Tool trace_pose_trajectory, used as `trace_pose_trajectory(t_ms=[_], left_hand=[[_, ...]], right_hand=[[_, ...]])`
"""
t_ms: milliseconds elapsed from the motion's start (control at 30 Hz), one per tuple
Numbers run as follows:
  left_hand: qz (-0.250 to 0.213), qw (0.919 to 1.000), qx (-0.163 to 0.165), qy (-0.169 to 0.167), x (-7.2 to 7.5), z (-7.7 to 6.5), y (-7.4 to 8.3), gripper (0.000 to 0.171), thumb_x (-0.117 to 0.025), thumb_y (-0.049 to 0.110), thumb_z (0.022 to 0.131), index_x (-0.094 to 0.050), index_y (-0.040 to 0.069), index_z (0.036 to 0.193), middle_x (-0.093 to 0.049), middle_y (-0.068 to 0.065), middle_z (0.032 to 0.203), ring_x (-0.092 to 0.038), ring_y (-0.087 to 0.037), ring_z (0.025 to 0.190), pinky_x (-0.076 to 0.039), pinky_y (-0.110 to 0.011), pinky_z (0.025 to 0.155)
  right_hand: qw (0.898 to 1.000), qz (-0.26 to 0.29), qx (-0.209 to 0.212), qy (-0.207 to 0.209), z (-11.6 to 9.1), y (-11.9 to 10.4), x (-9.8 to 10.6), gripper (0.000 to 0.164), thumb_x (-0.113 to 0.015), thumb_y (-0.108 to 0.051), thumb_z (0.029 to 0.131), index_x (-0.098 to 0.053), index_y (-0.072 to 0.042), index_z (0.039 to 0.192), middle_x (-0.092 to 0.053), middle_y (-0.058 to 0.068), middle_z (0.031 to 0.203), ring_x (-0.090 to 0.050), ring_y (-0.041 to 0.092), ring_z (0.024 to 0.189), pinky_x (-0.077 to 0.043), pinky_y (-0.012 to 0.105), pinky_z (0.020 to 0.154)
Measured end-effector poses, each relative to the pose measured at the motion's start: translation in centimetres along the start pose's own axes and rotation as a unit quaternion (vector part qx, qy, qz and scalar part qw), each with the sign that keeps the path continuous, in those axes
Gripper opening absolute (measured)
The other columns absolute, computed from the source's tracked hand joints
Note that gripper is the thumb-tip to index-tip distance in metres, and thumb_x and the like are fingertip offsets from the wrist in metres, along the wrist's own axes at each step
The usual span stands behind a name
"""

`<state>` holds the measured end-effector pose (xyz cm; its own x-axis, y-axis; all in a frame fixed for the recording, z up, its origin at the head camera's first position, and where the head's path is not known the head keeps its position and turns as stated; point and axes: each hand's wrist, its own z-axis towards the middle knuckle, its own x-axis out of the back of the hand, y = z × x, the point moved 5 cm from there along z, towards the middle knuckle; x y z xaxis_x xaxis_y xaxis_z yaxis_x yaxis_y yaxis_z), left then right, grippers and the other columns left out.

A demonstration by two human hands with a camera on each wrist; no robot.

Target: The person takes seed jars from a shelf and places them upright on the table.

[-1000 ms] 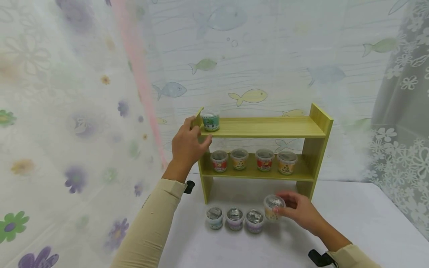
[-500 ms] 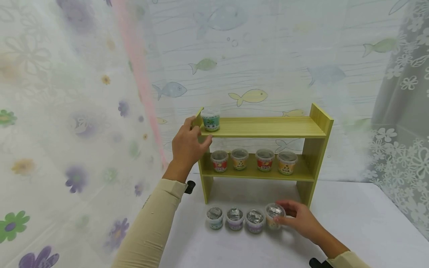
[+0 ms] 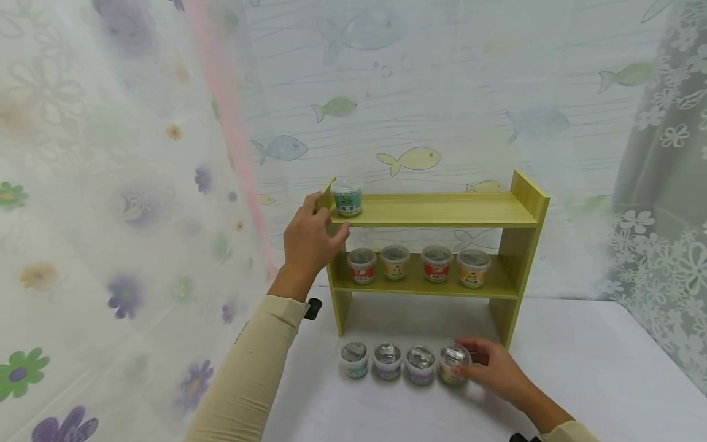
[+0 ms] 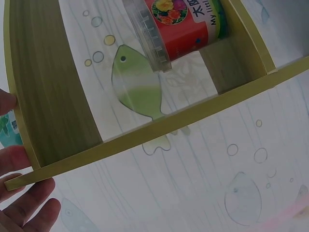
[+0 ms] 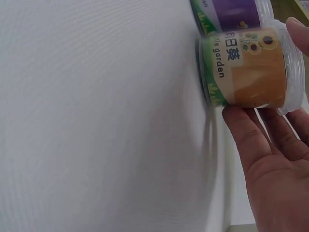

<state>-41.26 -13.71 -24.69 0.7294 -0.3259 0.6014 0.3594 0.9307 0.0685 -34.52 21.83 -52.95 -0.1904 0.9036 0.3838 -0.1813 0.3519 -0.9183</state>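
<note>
My right hand (image 3: 496, 368) holds a small clear-lidded plastic tub (image 3: 453, 356) between thumb and fingers, at the right end of a row on the white table. In the right wrist view, the tub's orange label (image 5: 263, 72) shows sunflowers and the words "little garden". Beside it stands a purple-labelled tub (image 5: 236, 13). My left hand (image 3: 310, 240) grips the upper left side of a yellow-green wooden shelf (image 3: 442, 210), its fingers (image 4: 31, 200) lying on both sides of the panel. Next to that hand, a green-labelled tub (image 3: 347, 200) sits on the top board.
Several red- and orange-labelled tubs (image 3: 436, 265) stand along the middle board. In front of the shelf, a pale blue tub (image 3: 355, 361) and two purple ones (image 3: 387, 362) continue the row. Printed curtains (image 3: 409, 92) hang behind and at the left.
My right hand has lowered the orange-labelled tub and drawn it towards me, into line with the row on the table. My left hand has stayed on the shelf.
</note>
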Motion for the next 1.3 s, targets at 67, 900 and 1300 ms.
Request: trace_pose_trajectory(t_ms=[67, 900, 1300], left_hand=[[-0.001, 1.0000, 0.002, -0.004, 0.0, 0.0, 0.0, 0.041, -0.069, 0.049, 0.094, -0.064, 0.010, 0.084, -0.053, -0.008, 0.150, -0.067, -0.029, 0.105, -0.058, -0.043, 0.066], [0.006, 1.0000, 0.004, -0.001, 0.0, -0.1, -0.1, 0.041, -0.071, 0.050, 0.092, -0.065, 0.010, 0.083, -0.054, -0.007, 0.149, -0.069, -0.029, 0.105, -0.058, -0.042, 0.066], [0.006, 1.0000, -0.001, -0.006, 0.0, 0.0, -0.1, 0.042, -0.070, 0.050, 0.093, -0.065, 0.010, 0.085, -0.054, -0.007, 0.150, -0.068, -0.028, 0.103, -0.058, -0.042, 0.066]], right_hand=[[1.000, -0.002, 0.000, 0.001, 0.0, 0.1, -0.1, 0.065, -0.086, -0.026, 0.085, -0.060, 0.003, 0.138, -0.068, 0.020, 0.131, -0.070, 0.020, 0.111, -0.056, 0.020, 0.088], [0.999, -0.019, 0.037, 0.010, 0.0, -1.2, 0.2, 0.064, -0.084, -0.024, 0.087, -0.059, 0.004, 0.138, -0.065, 0.022, 0.136, -0.062, 0.039, 0.126, -0.057, 0.025, 0.093], [0.992, -0.101, 0.061, 0.034, 0.7, -5.2, 0.5, 0.060, -0.084, -0.033, 0.088, -0.062, -0.005, 0.136, -0.064, 0.018, 0.138, -0.058, 0.042, 0.129, -0.052, 0.055, 0.103]])
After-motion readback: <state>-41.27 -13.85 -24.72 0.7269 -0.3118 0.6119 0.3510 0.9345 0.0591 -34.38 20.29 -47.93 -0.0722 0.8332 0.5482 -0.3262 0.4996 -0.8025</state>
